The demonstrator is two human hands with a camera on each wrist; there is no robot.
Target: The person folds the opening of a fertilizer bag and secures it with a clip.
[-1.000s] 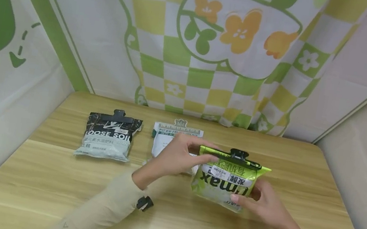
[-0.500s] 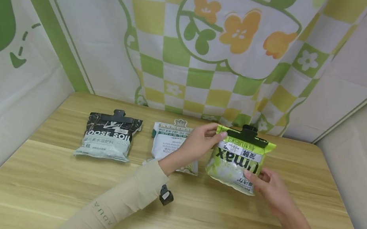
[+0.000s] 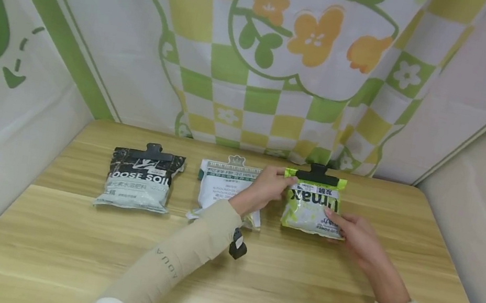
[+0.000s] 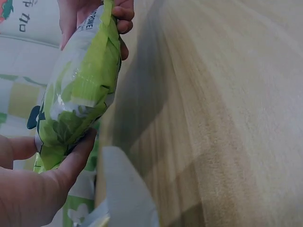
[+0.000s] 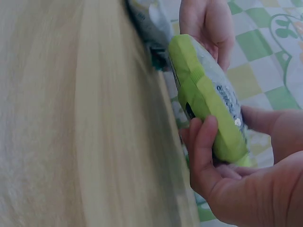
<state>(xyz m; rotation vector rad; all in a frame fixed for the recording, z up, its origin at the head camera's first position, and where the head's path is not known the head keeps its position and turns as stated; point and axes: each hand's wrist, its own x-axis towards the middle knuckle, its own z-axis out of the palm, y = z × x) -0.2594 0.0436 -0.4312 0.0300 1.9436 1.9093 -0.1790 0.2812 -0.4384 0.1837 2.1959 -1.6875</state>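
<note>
A bright green and white bag (image 3: 309,216) marked "max" has a black clip (image 3: 317,175) across its top edge. My left hand (image 3: 267,188) pinches the bag's upper left corner beside the clip. At the lower right corner, my right hand (image 3: 361,242) grips it, thumb on the printed front. The left wrist view shows the bag (image 4: 78,80) from its side, between both hands, with a shadow on the table. In the right wrist view, fingers (image 5: 204,146) curl behind the bag (image 5: 201,94). Whether its bottom touches the wood cannot be told.
A black and grey "LOOSE SOIL" bag (image 3: 137,188) with a black clip lies at the left of the wooden table (image 3: 65,250). Between it and the green bag lies a white bag (image 3: 220,190) with a clear clip, partly behind my left forearm. A checkered curtain (image 3: 260,101) hangs behind.
Both hands have carried the green bag away from me to the back of the table, lining it up beside the white bag. It has also straightened and lowered.
</note>
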